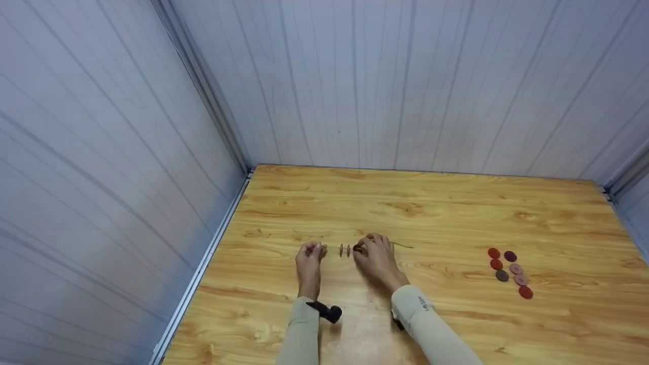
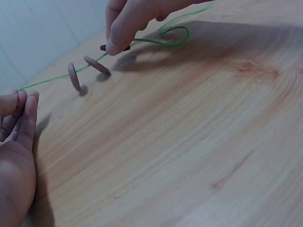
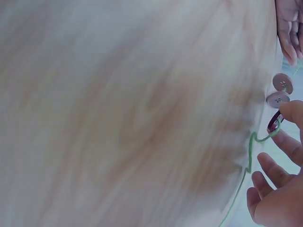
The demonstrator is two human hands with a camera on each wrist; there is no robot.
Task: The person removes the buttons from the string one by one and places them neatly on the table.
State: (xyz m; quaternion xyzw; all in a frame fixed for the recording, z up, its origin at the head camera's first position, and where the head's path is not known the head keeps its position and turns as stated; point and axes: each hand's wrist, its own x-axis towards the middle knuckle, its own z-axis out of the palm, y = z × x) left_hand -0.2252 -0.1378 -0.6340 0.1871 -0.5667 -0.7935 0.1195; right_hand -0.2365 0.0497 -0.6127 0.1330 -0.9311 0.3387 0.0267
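Observation:
A green string (image 2: 52, 81) runs between my two hands with two pinkish-brown buttons (image 2: 74, 77) threaded on it, standing on edge just over the table. My left hand (image 1: 309, 261) pinches the string's left end between thumb and fingertips. With thumb and index finger my right hand (image 1: 376, 257) pinches a dark red button (image 3: 274, 122), which is on the string beside the other two. Past the right hand the string's loose tail (image 1: 403, 245) curls over the wood. In the right wrist view the right hand's other fingers are spread and loosely bent.
Several loose buttons (image 1: 516, 269) in red, pink, purple and grey lie in two rough columns on the wooden table (image 1: 446, 213) to the right. Pale panel walls (image 1: 324, 86) stand at the back and left. Dark camera mounts (image 1: 329, 313) sit on the sleeved wrists.

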